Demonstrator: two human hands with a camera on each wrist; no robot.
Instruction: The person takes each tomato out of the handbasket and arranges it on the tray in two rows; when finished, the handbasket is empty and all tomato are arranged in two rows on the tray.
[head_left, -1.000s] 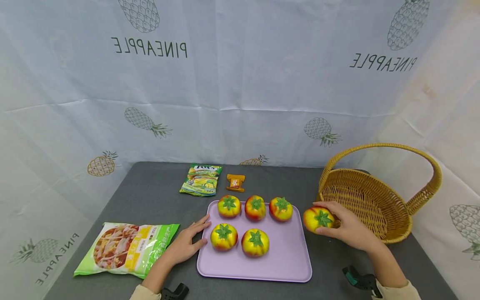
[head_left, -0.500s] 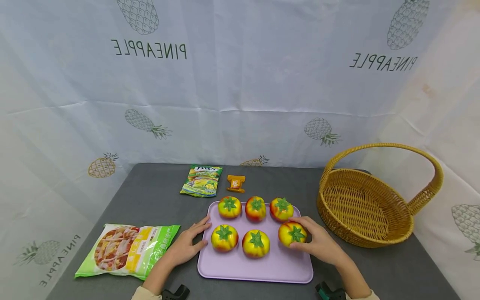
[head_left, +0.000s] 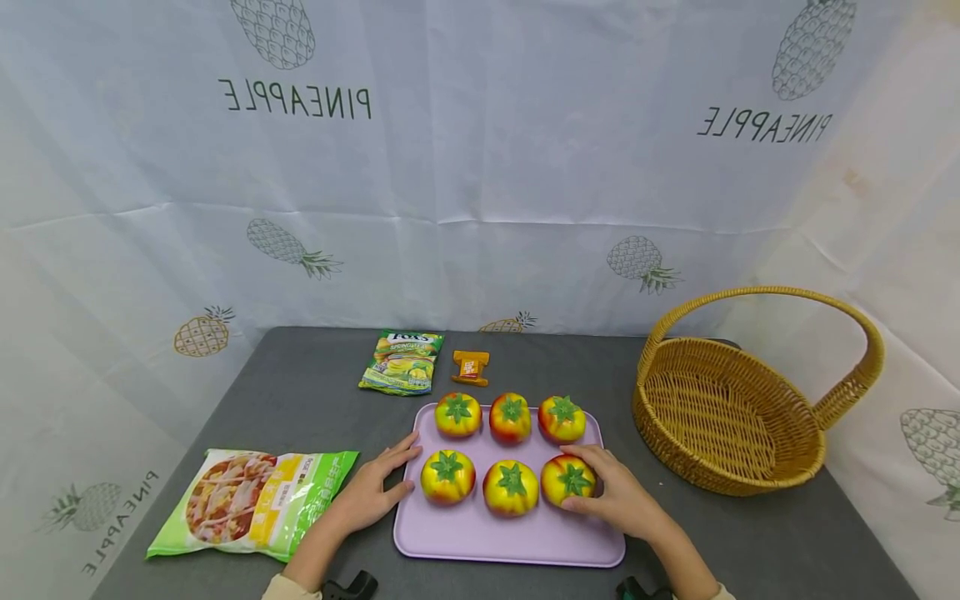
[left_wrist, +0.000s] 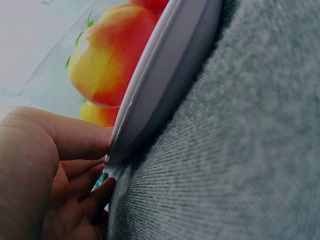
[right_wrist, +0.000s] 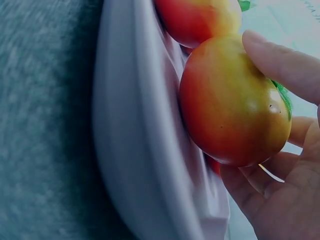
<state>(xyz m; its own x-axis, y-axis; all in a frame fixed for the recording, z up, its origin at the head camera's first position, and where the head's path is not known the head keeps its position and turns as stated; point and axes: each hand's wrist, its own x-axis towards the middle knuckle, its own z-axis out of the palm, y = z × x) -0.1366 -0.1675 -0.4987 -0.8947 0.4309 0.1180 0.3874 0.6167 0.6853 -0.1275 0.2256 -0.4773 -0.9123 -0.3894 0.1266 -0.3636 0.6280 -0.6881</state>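
Beside the purple tray (head_left: 517, 542), my left hand (head_left: 367, 492) rests with its fingertips and thumb at the left rim. In the left wrist view, that hand's thumb (left_wrist: 82, 140) touches the rim. My right hand (head_left: 618, 492) holds a yellow-and-red tomato (head_left: 558, 479) with a green star-shaped calyx, at the right end of the front row. The right wrist view shows thumb and fingers around this tomato (right_wrist: 230, 105), low over or on the tray. Other such tomatoes stand calyx up: a back row with one tomato (head_left: 511, 418) in its middle, and a front neighbour (head_left: 511, 488).
A wicker basket (head_left: 720, 417) with a tall handle stands at the right. Behind the tray lie a green candy bag (head_left: 402, 362) and a small orange packet (head_left: 470, 367). A large green-and-white food bag (head_left: 255, 500) lies left on the grey table (head_left: 315, 400).
My right hand has carried the tomato leftward from beside the basket to the tray's front row, next to the middle tomato. My left hand has stayed at the tray's rim.
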